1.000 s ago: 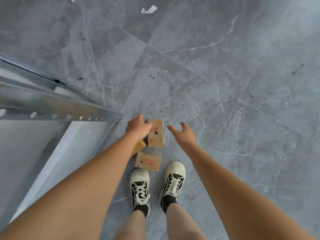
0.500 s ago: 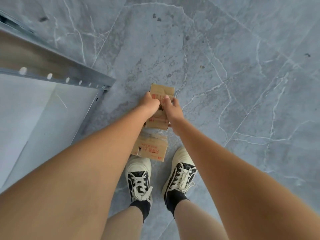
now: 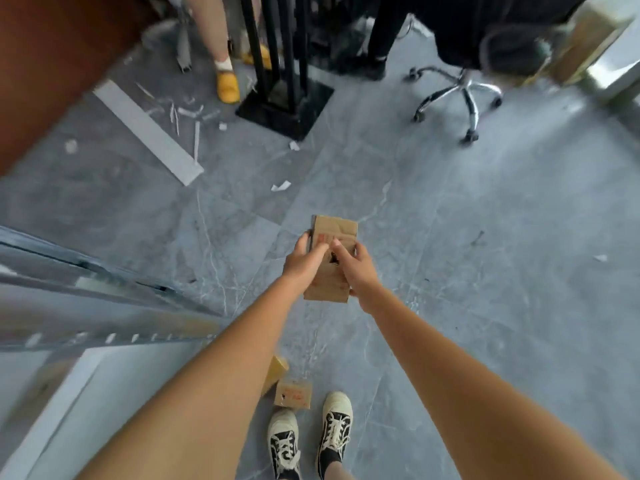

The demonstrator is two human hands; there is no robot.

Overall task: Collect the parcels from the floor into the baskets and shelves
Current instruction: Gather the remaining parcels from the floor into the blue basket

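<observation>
Parcel point(image 3: 332, 259) was held off the floor beyond the shoes point(image 3: 310, 441), clamped between left hand point(image 3: 303, 263) and right hand point(image 3: 356, 271). Smaller parcels point(image 3: 293, 394) by the toes risked being stepped on.

3 cardboard parcels: one held up point(image 3: 334, 258), one flat by the shoes point(image 3: 293, 394), one yellowish, half hidden behind the arm point(image 3: 276, 370). 2 hands: left hand point(image 3: 302, 263), right hand point(image 3: 356, 268). 1 metal shelf point(image 3: 104, 285). 1 office chair point(image 3: 460, 95). 1 black stand point(image 3: 285, 98).
</observation>
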